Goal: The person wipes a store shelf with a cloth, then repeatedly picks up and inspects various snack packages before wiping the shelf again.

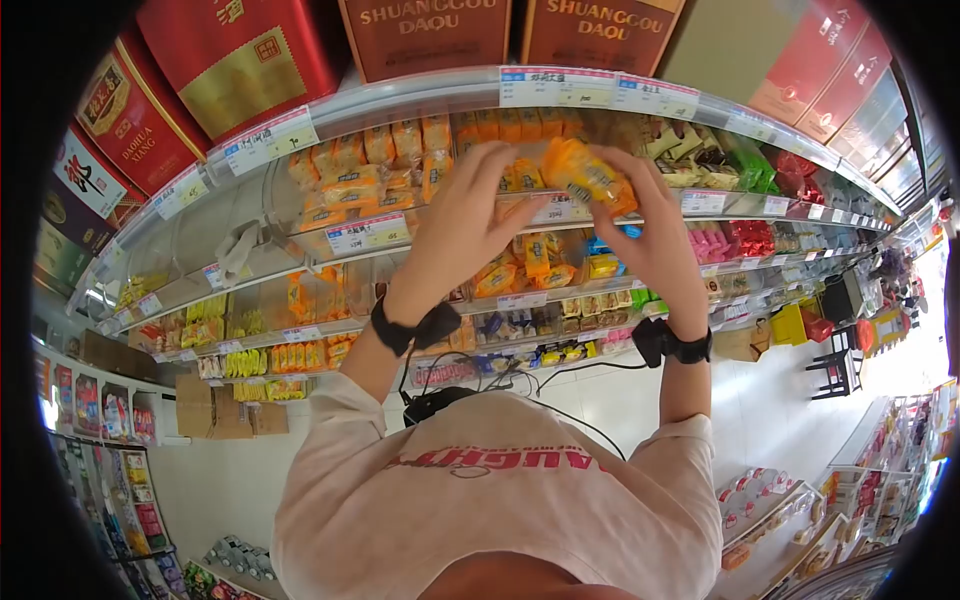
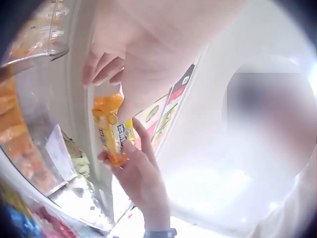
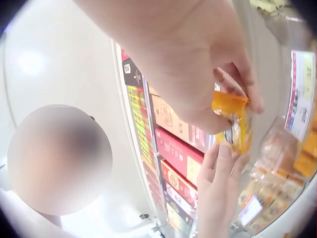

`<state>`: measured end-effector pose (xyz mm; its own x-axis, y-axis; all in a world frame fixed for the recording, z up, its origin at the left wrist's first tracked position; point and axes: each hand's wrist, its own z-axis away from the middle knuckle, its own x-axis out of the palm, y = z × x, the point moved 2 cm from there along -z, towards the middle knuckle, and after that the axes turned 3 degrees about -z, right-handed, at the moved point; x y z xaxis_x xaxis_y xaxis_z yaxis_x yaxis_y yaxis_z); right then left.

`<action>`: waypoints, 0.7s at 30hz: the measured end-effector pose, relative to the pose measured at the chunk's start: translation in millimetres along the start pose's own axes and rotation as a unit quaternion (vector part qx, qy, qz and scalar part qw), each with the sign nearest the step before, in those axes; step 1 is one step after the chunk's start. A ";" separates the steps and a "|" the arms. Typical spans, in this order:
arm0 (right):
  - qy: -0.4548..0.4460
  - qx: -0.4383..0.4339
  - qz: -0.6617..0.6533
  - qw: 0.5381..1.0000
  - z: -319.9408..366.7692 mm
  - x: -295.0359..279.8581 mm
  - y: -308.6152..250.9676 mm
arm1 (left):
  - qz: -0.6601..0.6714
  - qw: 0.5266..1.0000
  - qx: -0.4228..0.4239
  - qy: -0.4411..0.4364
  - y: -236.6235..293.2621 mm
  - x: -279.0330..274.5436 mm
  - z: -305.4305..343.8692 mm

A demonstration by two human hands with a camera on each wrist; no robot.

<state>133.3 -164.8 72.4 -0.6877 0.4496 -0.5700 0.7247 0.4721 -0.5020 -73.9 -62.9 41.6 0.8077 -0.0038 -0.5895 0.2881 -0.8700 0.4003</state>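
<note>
My right hand [image 1: 650,215] grips a small orange-and-yellow snack packet [image 1: 585,180], holding it up in front of the shelf. In the right wrist view, the wrapper [image 3: 234,121] is shiny, and the right thumb lies along its side. My left hand [image 1: 465,215] is raised beside the packet, thumb and fingers spread apart. Its thumb overlaps the packet [image 2: 113,130] in the left wrist view, while its other fingers [image 2: 101,69] stand away from the wrapper. Seen from the right wrist, the left fingertips [image 3: 224,151] are right at the packet's lower end.
Behind the hands, shelf bins hold similar orange packets [image 1: 350,190]. Price tags [image 1: 365,232] run along the shelf edges. Large red gift boxes [image 1: 240,60] stand on top. Black cables [image 1: 500,375] hang by the person's chest. A dark stool [image 1: 838,365] stands on the floor at right.
</note>
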 end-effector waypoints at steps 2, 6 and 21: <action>0.039 -0.015 0.050 0.998 0.5 -1.5 23.7 | -0.036 0.998 0.016 -0.040 -11.3 22.8 -11.8; 0.069 0.034 0.068 0.995 -1.8 7.2 36.6 | -0.186 0.978 0.043 -0.086 -20.5 59.5 -20.4; -0.056 0.219 0.168 0.960 -49.9 51.5 115.2 | -0.127 0.939 -0.050 -0.316 -36.7 62.9 -39.8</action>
<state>179.2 -49.5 17.7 -0.4216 0.4241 -0.8015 0.8700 -0.0600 -0.4894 -13.2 -11.6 17.8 0.2491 -0.1218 -0.9608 0.5023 -0.8320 0.2357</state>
